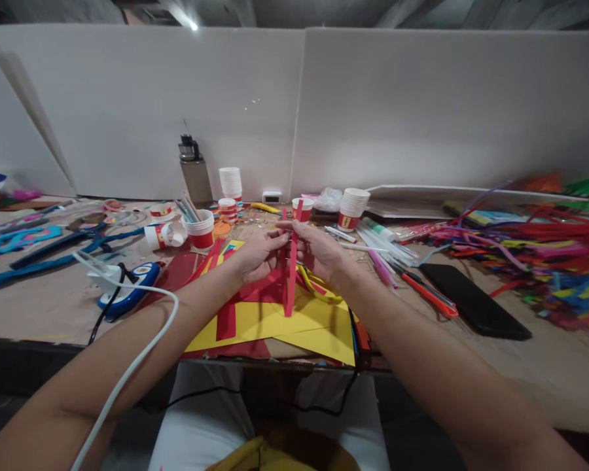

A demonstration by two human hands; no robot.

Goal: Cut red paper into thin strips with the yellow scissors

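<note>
Above the yellow paper sheets [255, 320], a red paper strip [291, 281] stands upright between my hands. It shows two lengths that come close together at the bottom; whether it is one folded strip cannot be made out. My right hand [320, 247] pinches the nearer length near its upper part. The fingers of my left hand [261, 256] are closed at the farther length, partly hidden behind the strip. More red paper [226, 320] lies on the yellow sheets. A yellow curved loop [331, 297] rests below my right hand, its kind unclear.
Paper cups [352, 212], a cup of pencils [199, 235] and a bottle [195, 176] stand at the back. At right lie a red cutter knife [429, 294], a black phone [476, 301] and colourful strips [544, 242]. A white cable [142, 353] crosses my left arm.
</note>
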